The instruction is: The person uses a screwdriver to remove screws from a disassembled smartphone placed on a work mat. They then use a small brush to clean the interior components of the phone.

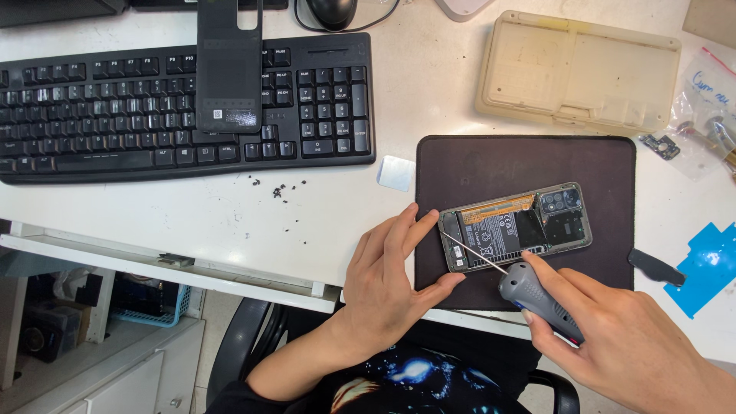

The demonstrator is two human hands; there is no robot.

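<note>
1. Right hand (613, 337): fingers curled tight around a grey-handled precision screwdriver (529, 295), its thin metal shaft angled to the lower left corner of the opened smartphone with its back cover off (515, 226).
2. Left hand (391, 268): fingers spread loosely, holding nothing, index and thumb tips bracing the phone's left end.
3. The phone lies level on the dark rectangular work mat (525, 165), near its front edge.
4. Judged step: working a screw at that corner; next calls for a steady, seated tip.
5. Both wrists reach in from below the mat.
</note>
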